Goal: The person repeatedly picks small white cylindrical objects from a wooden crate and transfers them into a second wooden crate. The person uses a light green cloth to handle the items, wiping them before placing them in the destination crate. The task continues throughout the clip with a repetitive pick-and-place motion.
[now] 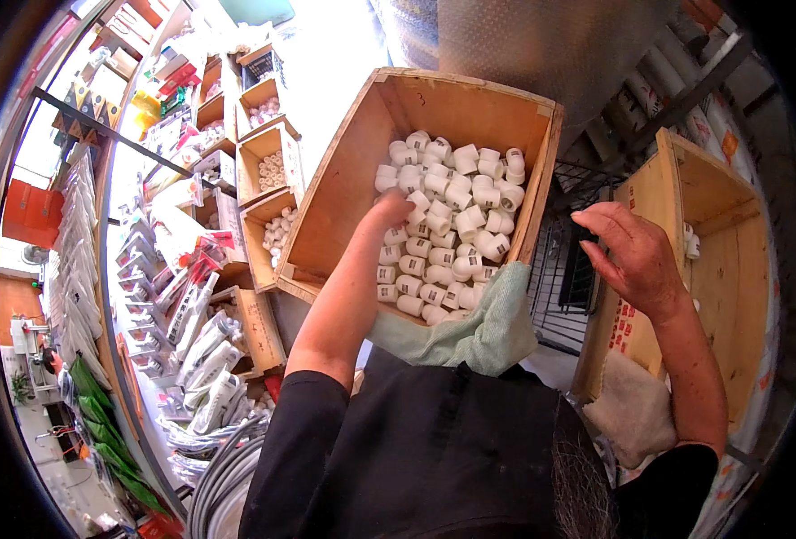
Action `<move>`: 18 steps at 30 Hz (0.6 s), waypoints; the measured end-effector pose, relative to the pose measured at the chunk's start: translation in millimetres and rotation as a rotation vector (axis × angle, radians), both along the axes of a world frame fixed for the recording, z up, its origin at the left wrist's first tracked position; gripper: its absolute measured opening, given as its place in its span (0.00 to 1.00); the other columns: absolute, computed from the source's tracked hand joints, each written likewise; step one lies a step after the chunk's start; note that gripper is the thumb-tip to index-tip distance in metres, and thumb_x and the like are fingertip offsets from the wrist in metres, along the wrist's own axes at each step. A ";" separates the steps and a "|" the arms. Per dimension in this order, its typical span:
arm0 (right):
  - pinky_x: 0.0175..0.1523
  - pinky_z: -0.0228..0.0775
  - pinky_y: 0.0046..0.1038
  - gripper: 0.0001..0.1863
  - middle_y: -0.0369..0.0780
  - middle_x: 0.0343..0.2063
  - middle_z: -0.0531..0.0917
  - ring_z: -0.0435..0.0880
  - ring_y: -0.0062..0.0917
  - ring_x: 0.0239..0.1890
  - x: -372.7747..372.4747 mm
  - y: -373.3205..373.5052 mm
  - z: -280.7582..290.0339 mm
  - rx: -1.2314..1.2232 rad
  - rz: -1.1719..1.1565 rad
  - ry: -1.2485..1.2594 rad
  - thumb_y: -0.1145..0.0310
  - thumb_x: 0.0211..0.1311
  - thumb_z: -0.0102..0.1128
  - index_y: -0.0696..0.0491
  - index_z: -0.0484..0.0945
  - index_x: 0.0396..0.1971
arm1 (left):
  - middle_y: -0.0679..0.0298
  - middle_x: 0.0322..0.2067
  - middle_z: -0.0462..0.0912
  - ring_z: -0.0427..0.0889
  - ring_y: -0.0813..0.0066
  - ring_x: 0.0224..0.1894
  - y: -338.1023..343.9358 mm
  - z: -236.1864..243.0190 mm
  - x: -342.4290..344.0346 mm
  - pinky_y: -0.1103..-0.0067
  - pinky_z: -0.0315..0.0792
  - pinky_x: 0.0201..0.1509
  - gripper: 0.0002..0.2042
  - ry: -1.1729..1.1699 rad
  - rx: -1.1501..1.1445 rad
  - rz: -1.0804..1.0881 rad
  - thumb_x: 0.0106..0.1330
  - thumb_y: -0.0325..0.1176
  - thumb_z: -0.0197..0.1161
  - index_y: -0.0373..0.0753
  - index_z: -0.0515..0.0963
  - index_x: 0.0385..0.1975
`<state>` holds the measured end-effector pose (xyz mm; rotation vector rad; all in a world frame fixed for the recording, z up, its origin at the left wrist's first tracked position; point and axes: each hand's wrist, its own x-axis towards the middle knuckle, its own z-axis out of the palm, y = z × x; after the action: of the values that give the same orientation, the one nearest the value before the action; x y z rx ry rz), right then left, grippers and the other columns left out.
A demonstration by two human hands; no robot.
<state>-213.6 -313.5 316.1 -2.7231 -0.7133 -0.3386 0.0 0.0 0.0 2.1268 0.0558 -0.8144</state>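
Observation:
A wooden box (330, 193) holds many white plastic pipe elbows (452, 211). My left hand (392, 212) reaches into it and touches the elbows at the left of the heap. Its fingers are foreshortened and mostly hidden, so I cannot tell whether they grip one. My right hand (629, 256) hangs in the air to the right of the box, thumb and fingers apart, with nothing visible between them. A pale green cloth (496, 328) drapes over the near right corner of the box.
Another wooden box (725, 202) stands at the right, white fittings inside, a beige cloth (631, 409) at its near end. Between the boxes is a black wire rack (555, 305). Shelves on the left carry small boxes of fittings (272, 171) and bagged goods; coiled grey hose (223, 485) lies below.

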 end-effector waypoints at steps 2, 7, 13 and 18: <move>0.43 0.77 0.34 0.18 0.41 0.42 0.81 0.83 0.36 0.41 1.5 1.6 0.5 0.003 0.016 -0.023 0.76 0.52 0.66 0.52 0.77 0.46 | 0.54 0.26 0.83 0.82 0.67 0.20 1.9 -6.3 0.7 0.71 0.79 0.21 0.15 0.008 0.018 0.042 0.60 0.31 0.65 0.31 0.78 0.44; 0.43 0.77 0.34 0.18 0.41 0.41 0.81 0.83 0.37 0.40 -0.8 -2.0 1.4 -0.007 0.007 -0.018 0.77 0.51 0.67 0.52 0.78 0.45 | 0.54 0.25 0.84 0.83 0.66 0.20 -12.4 3.7 -15.1 0.70 0.78 0.25 0.11 -0.094 0.101 0.019 0.59 0.33 0.64 0.33 0.81 0.36; 0.44 0.77 0.33 0.17 0.41 0.42 0.81 0.84 0.35 0.40 -1.9 -8.3 7.6 0.010 -0.044 -0.075 0.76 0.54 0.66 0.52 0.78 0.45 | 0.53 0.26 0.85 0.85 0.63 0.22 -13.8 -12.5 -10.0 0.69 0.79 0.30 0.11 -0.117 0.108 0.068 0.57 0.35 0.64 0.33 0.83 0.34; 0.44 0.77 0.30 0.16 0.42 0.41 0.82 0.84 0.30 0.37 5.7 -49.4 29.4 0.083 -0.260 -0.135 0.73 0.60 0.63 0.51 0.78 0.49 | 0.48 0.37 0.85 0.86 0.55 0.38 -0.4 -33.1 1.7 0.66 0.79 0.42 0.17 -0.072 0.132 -0.009 0.54 0.38 0.64 0.32 0.82 0.38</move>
<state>-207.9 -362.9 345.6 -2.7345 -0.3665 -0.6019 1.7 -0.4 -33.1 2.2805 0.0643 -0.7570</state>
